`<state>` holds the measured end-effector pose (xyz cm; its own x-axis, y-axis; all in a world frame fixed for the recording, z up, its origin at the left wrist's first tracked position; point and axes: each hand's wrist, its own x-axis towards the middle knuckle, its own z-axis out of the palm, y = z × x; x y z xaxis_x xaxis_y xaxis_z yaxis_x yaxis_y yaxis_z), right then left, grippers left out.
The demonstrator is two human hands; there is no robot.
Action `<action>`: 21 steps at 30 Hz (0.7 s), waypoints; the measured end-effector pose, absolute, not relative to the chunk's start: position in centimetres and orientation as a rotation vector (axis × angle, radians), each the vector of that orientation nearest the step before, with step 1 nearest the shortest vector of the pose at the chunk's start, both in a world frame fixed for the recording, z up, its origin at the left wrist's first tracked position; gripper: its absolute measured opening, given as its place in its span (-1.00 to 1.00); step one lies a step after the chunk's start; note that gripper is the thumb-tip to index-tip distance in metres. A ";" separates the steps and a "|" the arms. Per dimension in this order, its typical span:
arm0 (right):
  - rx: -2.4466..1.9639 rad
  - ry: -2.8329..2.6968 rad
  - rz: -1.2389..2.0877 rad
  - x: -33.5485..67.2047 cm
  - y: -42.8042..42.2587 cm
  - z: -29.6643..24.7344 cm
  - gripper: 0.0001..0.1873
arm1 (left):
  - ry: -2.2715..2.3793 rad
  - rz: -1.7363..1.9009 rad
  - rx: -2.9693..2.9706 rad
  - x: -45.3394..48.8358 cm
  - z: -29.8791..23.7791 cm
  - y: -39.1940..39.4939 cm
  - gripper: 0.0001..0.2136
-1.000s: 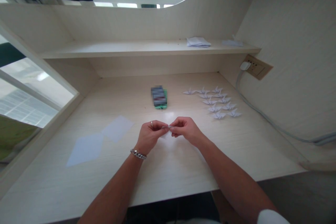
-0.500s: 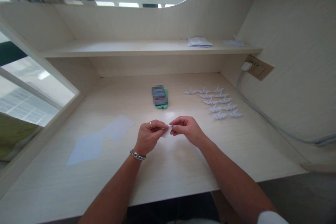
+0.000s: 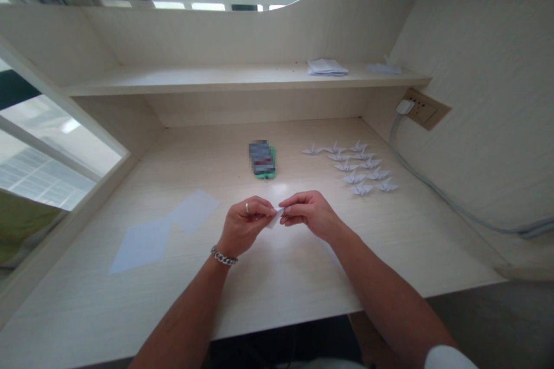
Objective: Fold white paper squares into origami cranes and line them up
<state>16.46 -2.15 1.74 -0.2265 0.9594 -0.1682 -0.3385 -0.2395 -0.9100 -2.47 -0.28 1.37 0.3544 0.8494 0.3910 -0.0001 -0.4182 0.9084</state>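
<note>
Both hands meet just above the middle of the pale wooden desk (image 3: 277, 277). My left hand (image 3: 244, 223), with a ring and a wrist chain, pinches one end of a small folded white paper piece (image 3: 275, 218). My right hand (image 3: 306, 213) pinches its other end. Most of the paper is hidden between the fingers. Two flat sheets of white paper (image 3: 164, 229) lie on the desk to the left of my hands.
Several folded paper cranes (image 3: 358, 166) stand in rows at the right rear. A phone in a green case (image 3: 262, 159) lies behind my hands. Folded papers (image 3: 326, 67) rest on the shelf. A cable (image 3: 433, 184) runs from a wall socket (image 3: 422, 108) along the right.
The paper piece has turned a little between my fingers, from edge-on to showing a small white face. Both hands stay in about the same place.
</note>
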 end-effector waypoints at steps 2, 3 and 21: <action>-0.960 -0.971 1.674 16.6 -2.2 1.7 -0.74 | 0.765 1.174 1.744 -2.5 1.5 -0.3 -0.95; -0.960 -0.984 1.677 16.6 -2.2 1.7 -0.74 | 0.764 1.169 1.753 -2.5 1.5 -0.3 -0.95; -1.227 -1.120 1.453 15.8 -2.2 1.5 -0.69 | 0.939 0.892 1.376 -2.4 1.8 0.2 -0.85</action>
